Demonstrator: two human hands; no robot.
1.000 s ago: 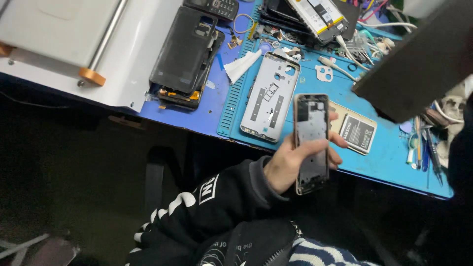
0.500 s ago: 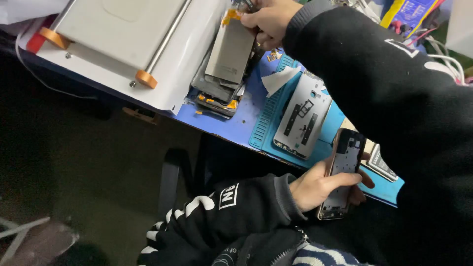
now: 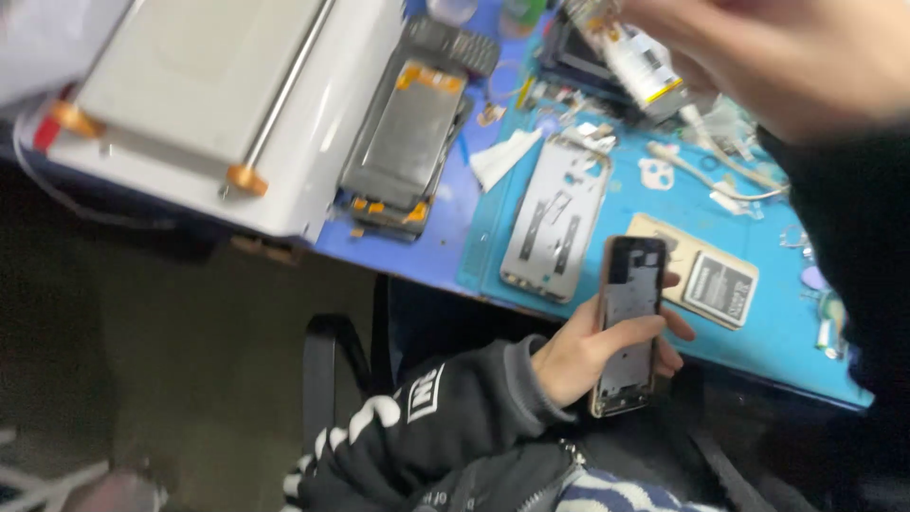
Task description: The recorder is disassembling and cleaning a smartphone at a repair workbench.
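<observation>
left hand (image 3: pixel 592 351) grips phone frame (image 3: pixel 628 322); right hand (image 3: pixel 787 52) blurred, grip unclear.

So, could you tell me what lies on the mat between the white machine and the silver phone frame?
In the head view, a dark opened phone and a white paper scrap lie between the white machine and the silver frame.

the desk (image 3: pixel 758 332) is crowded, with little bare surface. at its left end a white machine (image 3: pixel 218 104) fills the whole depth, and a dark opened phone (image 3: pixel 408 142) lies against its right side. just right of that, a silver phone frame (image 3: pixel 555 223) lies lengthwise, with a narrow blue strip between the two. a battery (image 3: pixel 718 287) sits near the front edge, with bare blue mat to its right. the back of the desk is packed with small parts and cables. below the front edge the space is open, apart from the left hand (image 3: pixel 592 351) holding a phone frame (image 3: pixel 627 327) upright there. the right hand (image 3: pixel 787 57), blurred, hangs over the back right corner.
</observation>
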